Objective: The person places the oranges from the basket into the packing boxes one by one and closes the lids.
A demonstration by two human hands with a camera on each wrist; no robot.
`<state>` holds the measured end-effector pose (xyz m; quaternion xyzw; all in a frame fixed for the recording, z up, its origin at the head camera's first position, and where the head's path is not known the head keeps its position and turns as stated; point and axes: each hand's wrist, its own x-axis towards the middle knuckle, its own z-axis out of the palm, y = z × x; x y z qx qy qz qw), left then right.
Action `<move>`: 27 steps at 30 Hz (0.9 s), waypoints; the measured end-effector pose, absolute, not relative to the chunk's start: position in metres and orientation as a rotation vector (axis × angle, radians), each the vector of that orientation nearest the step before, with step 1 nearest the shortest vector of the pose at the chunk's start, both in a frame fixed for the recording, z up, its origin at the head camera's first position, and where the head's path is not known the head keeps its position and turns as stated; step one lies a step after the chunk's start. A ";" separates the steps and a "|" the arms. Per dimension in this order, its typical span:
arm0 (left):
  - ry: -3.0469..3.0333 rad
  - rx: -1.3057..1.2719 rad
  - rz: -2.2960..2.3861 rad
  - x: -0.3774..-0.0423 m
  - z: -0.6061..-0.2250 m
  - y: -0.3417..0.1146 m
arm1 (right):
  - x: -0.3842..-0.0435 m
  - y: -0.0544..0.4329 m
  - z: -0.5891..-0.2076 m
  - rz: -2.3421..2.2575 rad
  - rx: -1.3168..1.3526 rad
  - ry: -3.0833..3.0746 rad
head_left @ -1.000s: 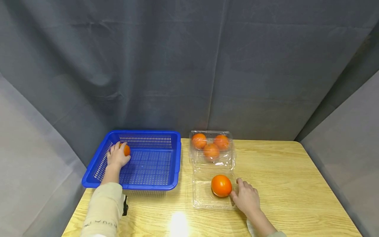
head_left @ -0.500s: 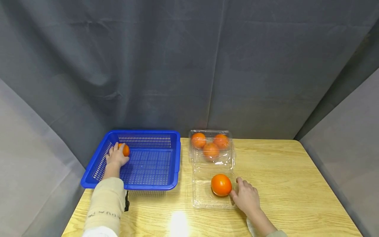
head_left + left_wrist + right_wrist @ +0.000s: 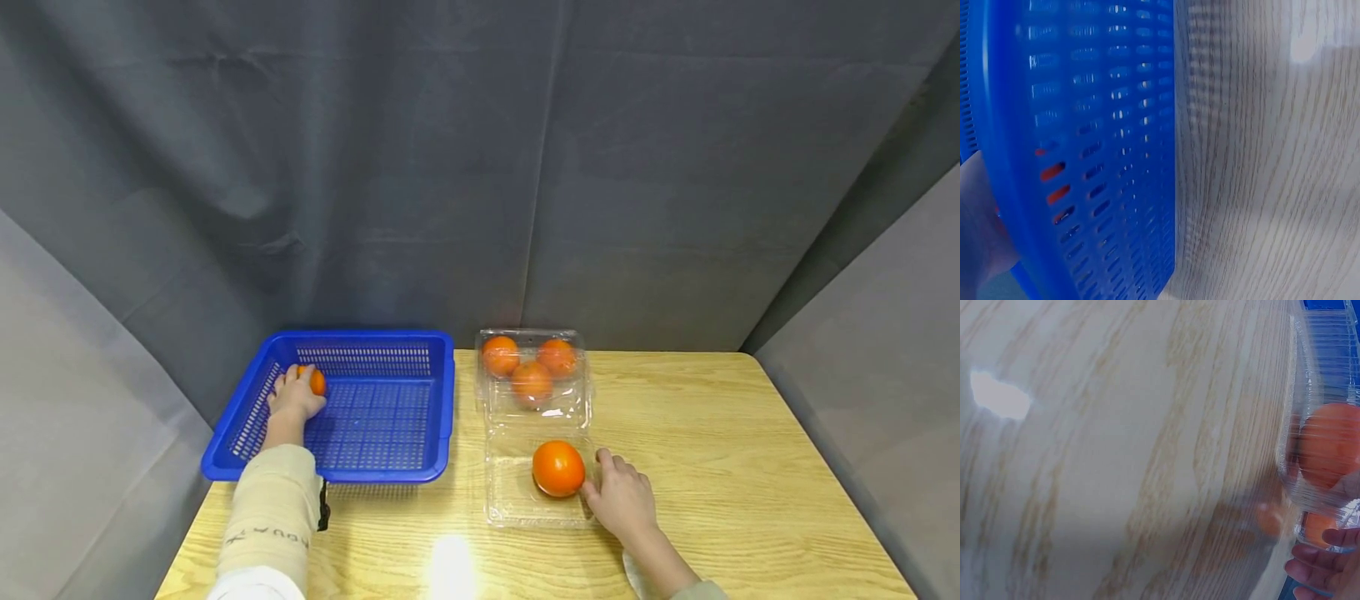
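Inside a blue slotted plastic basket (image 3: 375,477), my left hand (image 3: 295,400) lies over an orange (image 3: 318,383) near the left side, fingers and thumb around it. Through the slots in the left wrist view, bits of that orange (image 3: 1057,194) show; the basket wall hides most of the grip. My right hand (image 3: 621,498) rests at the right edge of an opened clear clamshell box (image 3: 504,510), fingers loosely extended. In its near half sits one orange (image 3: 558,468), close to the right thumb. The right wrist view shows that orange (image 3: 1329,447) through the clear wall.
Three oranges (image 3: 531,383) lie in the far half of the clamshell. The basket stands to its left on a wooden table (image 3: 697,417). A grey curtain (image 3: 420,192) hangs along the table's back edge, and pale panels (image 3: 892,333) flank both sides.
The left hand has settled very slightly lower with the orange in the basket. The right hand and the clamshell hold still; the view shifts a little.
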<state>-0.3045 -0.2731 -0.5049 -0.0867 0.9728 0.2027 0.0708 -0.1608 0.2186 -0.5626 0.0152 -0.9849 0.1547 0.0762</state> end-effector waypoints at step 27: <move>2.987 -0.342 0.591 -0.301 -0.514 -0.259 | -0.161 0.219 -0.562 0.469 0.047 -2.950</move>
